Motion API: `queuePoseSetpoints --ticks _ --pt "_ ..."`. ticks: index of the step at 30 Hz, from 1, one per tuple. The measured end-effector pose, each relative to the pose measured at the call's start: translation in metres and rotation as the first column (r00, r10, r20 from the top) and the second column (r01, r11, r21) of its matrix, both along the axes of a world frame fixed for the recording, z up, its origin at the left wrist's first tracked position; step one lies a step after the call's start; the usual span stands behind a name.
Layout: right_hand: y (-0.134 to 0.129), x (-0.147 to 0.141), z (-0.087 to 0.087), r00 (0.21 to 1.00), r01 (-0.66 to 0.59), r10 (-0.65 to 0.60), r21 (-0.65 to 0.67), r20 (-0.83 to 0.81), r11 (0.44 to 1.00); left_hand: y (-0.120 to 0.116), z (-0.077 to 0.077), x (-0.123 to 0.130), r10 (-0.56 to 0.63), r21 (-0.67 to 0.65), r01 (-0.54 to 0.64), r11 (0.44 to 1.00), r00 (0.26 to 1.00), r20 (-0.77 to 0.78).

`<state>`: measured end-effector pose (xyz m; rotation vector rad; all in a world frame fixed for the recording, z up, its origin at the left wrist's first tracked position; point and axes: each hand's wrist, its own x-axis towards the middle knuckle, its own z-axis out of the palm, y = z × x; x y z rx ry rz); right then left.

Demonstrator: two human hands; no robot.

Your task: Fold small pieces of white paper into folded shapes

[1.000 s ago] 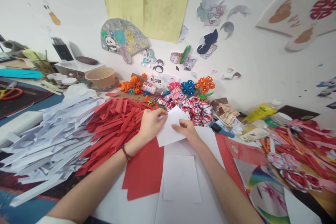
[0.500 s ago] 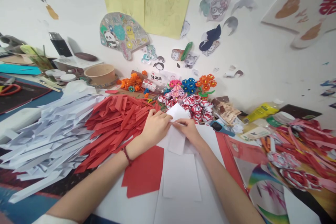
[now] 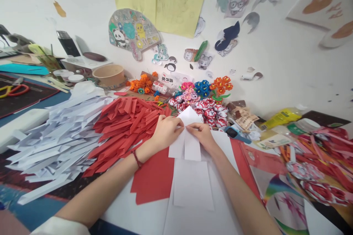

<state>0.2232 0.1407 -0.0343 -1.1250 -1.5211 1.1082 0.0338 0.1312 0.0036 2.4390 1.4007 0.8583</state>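
Both hands pinch one sheet of white paper (image 3: pixel 192 150) whose top comes to a point, with two flaps meeting down its middle. My left hand (image 3: pixel 167 131) grips the left fold near the centre line, a dark red bracelet on its wrist. Right beside it, my right hand (image 3: pixel 203 136) pinches the right fold, fingertips almost touching the left ones. Below the folded sheet lies a flat white rectangle of paper (image 3: pixel 193 187). Red paper sheets (image 3: pixel 154 183) rest just left of it. All of this is on larger white sheets.
Folded red strips (image 3: pixel 124 125) and folded white strips (image 3: pixel 63 136) are heaped to the left. Red-and-white paper flowers (image 3: pixel 211 112) stand behind my hands. A blue-strapped watch (image 3: pixel 237 134) lies at right. Scissors (image 3: pixel 16 90) sit far left, near a round tub (image 3: pixel 109 75).
The right flap of the paper has come down beside the left one, so the two edges meet at the middle. The view has shifted slightly left.
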Motion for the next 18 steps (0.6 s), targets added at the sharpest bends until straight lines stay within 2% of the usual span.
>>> queuePoseSetpoints --ticks 7,18 --pt "-0.0026 -0.0023 0.0038 0.999 0.033 -0.034 -0.043 -0.041 0.999 0.0026 -0.0014 -0.0013 -0.013 -0.064 0.020 0.998 0.995 0.098" --pt "-0.0046 -0.0031 0.0039 0.998 -0.007 0.003 -0.061 -0.063 0.998 0.0019 -0.0010 -0.0016 -0.022 -0.071 0.027 0.997 0.997 0.074"
